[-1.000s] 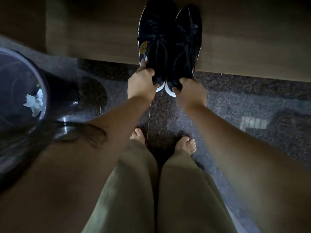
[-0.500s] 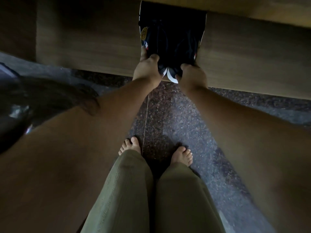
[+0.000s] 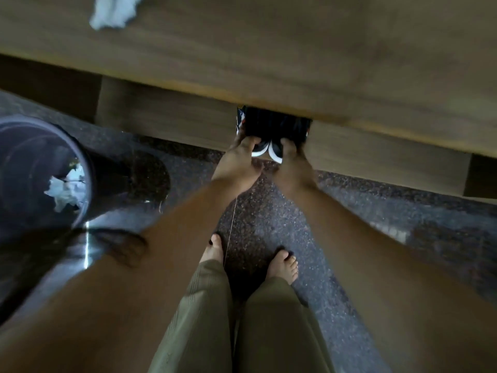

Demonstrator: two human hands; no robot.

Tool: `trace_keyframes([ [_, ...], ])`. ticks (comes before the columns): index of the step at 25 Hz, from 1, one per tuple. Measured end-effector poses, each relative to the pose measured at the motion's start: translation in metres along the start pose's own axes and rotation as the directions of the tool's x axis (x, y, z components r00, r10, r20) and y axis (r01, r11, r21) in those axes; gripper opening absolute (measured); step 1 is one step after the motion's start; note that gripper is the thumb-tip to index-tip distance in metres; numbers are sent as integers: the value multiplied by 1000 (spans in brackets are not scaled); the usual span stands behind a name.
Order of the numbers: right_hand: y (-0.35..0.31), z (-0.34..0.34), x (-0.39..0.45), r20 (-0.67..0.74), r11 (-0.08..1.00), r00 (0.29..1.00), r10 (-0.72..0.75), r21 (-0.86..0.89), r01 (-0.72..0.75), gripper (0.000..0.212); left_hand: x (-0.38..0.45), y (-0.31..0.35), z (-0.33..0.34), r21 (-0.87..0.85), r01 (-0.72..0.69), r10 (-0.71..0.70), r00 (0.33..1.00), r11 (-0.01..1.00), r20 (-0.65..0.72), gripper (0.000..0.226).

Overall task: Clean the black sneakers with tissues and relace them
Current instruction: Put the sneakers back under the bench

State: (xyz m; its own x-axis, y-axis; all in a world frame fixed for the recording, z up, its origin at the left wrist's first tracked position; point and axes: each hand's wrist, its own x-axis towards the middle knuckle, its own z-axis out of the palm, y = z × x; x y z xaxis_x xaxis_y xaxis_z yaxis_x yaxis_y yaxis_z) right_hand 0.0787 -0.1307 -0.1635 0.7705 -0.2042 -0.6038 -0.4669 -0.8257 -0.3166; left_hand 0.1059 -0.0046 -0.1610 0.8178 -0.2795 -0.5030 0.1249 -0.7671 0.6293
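Here the black sneakers point(image 3: 271, 130) sit side by side on the lower shelf point(image 3: 166, 122) of the wooden table point(image 3: 295, 55), pushed in so far that only their heels and white sole edges show below the table's front edge. The left hand point(image 3: 236, 162) has its fingers curled round the heel of the left shoe, and the right hand point(image 3: 291, 162) grips the heel of the right shoe in the same way; both arms reach forward from the person standing barefoot on the speckled dark floor point(image 3: 349, 205) in front of the table. On the tabletop, far to the left of the shoes, lies a crumpled white tissue point(image 3: 113, 12), partly cut off by the frame. Left of the table's shelf, on the floor, stands a dark bin point(image 3: 88, 168) with more crumpled white tissues point(image 3: 66, 189) inside it.
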Motion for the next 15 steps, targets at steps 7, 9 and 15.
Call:
trace_keyframes([
  [7, -79, -88, -127, -23, 937, 939, -342, -86, 339, 37, -108, 34, -80, -129, 89, -117, 967, 988, -228, 42],
  [9, -108, -116, -149, -135, 888, 879, -458, -111, 446, 29, -133, 47, -110, -162, 78, -129, 935, 984, -331, 39],
  [15, -202, -184, -127, -297, 853, 800, -522, -184, 488, 41, -162, 74, -185, -61, 56, -81, 807, 997, -585, 43],
])
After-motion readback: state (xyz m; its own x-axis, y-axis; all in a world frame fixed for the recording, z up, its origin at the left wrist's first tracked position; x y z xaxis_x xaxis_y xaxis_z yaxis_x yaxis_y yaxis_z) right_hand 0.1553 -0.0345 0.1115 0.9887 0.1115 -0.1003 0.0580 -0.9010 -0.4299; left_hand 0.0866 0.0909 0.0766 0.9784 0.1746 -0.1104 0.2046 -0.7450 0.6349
